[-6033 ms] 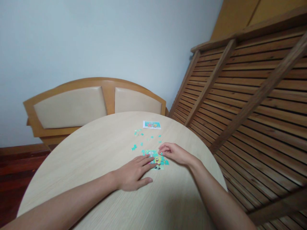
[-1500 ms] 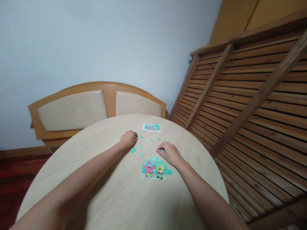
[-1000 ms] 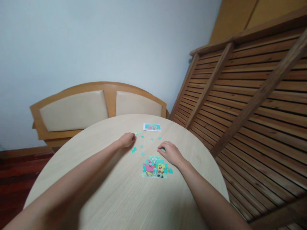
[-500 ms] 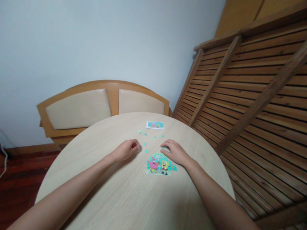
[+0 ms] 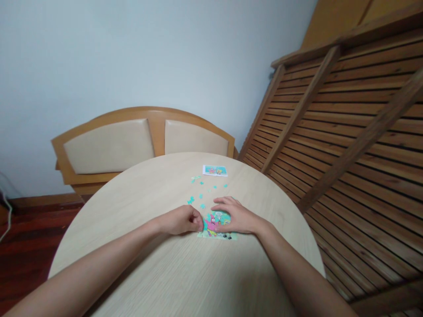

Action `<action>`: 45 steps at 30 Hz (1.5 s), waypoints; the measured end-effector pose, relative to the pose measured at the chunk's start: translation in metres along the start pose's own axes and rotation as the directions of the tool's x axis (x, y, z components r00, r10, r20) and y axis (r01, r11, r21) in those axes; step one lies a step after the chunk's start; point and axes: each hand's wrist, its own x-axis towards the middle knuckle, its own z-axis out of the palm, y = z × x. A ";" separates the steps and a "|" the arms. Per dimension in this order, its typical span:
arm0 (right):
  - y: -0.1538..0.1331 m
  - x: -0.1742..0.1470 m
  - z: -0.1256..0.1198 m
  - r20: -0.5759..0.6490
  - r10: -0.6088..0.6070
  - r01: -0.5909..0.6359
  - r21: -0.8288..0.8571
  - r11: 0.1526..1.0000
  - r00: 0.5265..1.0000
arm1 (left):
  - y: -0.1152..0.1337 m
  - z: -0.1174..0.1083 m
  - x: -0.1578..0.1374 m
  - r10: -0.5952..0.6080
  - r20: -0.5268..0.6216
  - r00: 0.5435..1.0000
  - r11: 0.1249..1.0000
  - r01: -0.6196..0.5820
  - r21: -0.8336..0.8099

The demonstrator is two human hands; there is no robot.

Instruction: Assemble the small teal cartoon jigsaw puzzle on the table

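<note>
A partly assembled jigsaw puzzle (image 5: 211, 223) with cartoon figures on a teal ground lies flat on the round table (image 5: 158, 268). At its left edge, my left hand (image 5: 185, 219) is closed in a pinch on a small puzzle piece (image 5: 200, 234), mostly hidden by the fingertips. My right hand (image 5: 239, 216) spreads over the puzzle's right side, thumb resting on the picture and fingers apart. It covers part of the yellow figure. Beyond the hands several loose teal puzzle pieces (image 5: 191, 200) are scattered.
A small picture card (image 5: 215, 170) showing the same figures lies near the table's far edge. Behind the table stands a wooden headboard (image 5: 155, 132) with cream padded panels. A slatted wooden frame (image 5: 317, 123) leans along the right side.
My left hand has come nearer and rightward to the puzzle's left edge, uncovering loose pieces. My right hand has slid left over the puzzle.
</note>
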 end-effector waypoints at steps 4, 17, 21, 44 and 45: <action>-0.001 0.000 0.000 0.015 0.004 -0.004 -0.002 1.000 1.000 | 0.006 0.002 -0.002 -0.029 -0.038 0.999 0.996 0.032 0.078; -0.002 0.000 0.001 0.006 0.003 -0.003 0.027 1.000 1.000 | 0.029 0.013 -0.007 -0.071 -0.168 0.983 0.912 0.132 0.389; -0.005 -0.001 0.000 0.013 0.019 -0.020 0.042 0.999 1.000 | 0.032 0.017 -0.008 -0.083 -0.206 0.975 0.868 0.172 0.466; -0.003 -0.001 0.001 0.012 0.019 -0.019 0.053 0.998 1.000 | 0.031 0.020 -0.008 -0.069 -0.241 0.968 0.810 0.195 0.552; -0.003 -0.001 0.001 0.013 0.017 -0.018 0.052 0.998 1.000 | 0.030 0.020 -0.008 -0.067 -0.242 0.968 0.811 0.194 0.552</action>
